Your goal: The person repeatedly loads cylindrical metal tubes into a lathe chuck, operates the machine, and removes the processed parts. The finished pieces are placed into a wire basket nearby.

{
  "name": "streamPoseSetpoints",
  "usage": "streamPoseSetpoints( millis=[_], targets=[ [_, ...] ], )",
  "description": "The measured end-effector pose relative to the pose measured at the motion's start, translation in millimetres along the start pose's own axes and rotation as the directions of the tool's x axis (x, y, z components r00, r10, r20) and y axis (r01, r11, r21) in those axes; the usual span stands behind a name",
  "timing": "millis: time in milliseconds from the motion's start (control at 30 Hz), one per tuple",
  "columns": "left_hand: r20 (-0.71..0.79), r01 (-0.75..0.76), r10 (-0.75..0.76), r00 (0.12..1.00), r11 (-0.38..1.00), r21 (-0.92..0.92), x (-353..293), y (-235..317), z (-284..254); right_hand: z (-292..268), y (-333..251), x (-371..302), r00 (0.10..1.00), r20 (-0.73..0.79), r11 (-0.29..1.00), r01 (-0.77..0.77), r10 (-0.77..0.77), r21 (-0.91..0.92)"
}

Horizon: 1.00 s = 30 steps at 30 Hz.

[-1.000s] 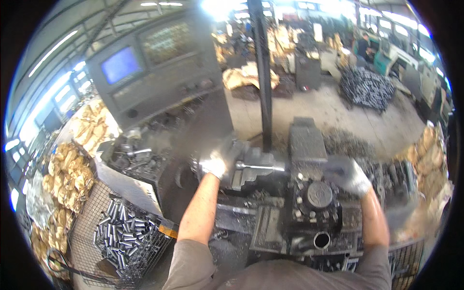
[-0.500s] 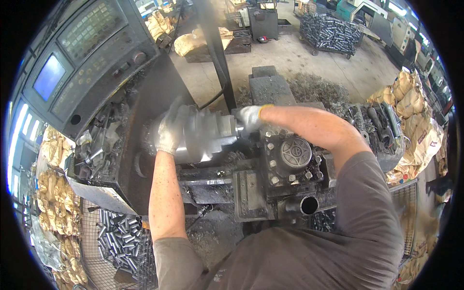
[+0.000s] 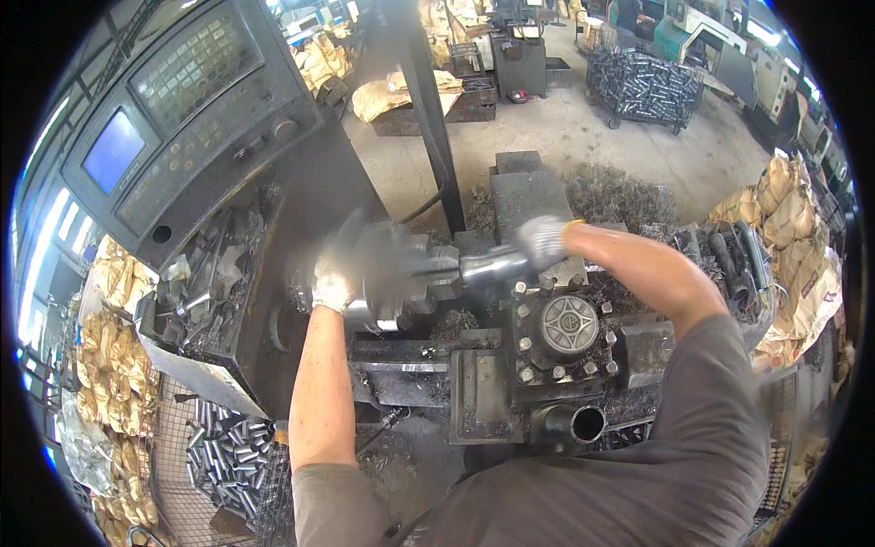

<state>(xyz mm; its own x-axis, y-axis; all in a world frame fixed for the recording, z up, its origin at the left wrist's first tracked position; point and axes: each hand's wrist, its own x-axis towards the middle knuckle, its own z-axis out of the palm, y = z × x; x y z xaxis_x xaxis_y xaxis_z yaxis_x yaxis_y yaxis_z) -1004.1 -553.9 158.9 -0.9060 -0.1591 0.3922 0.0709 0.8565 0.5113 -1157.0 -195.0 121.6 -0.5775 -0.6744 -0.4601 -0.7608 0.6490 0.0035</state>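
Gripping the shiny metal cylinder (image 3: 492, 264), the gloved right hand (image 3: 542, 242) is closed around its outer end, while the gloved left hand (image 3: 333, 284) lies spread on the blurred lathe chuck (image 3: 387, 269) — how tightly, I cannot tell. Half a second ago both hands crowded the chuck; now the cylinder stands out between chuck and turret (image 3: 565, 333), apparently seated in the jaws, above the lathe bed's front edge — control panel (image 3: 173, 109) behind
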Motion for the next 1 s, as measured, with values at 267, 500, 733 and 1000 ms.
streamPoseSetpoints(
  millis=[267,500,733,1000],
  targets=[
    [-0.054,-0.312,0.328,0.943,0.930,0.194,-15,-14,-12,-25,-22,-175,0.518,-0.618,0.768,-0.129,0.592,0.627],
    [0.191,0.054,0.240,0.952,0.483,-0.874,-86,133,-47,-29,-199,-269,0.717,-0.498,0.441,0.290,0.488,0.849],
    [0.511,0.281,0.372,0.775,0.521,-0.806,-155,168,-64,87,-330,-274,0.812,-0.188,-0.058,0.263,0.553,0.963],
    [-0.105,-0.004,-0.050,0.993,0.889,-0.459,2,133,-67,109,-349,-265,0.699,-0.046,0.152,-0.091,0.714,0.984]
  ],
)
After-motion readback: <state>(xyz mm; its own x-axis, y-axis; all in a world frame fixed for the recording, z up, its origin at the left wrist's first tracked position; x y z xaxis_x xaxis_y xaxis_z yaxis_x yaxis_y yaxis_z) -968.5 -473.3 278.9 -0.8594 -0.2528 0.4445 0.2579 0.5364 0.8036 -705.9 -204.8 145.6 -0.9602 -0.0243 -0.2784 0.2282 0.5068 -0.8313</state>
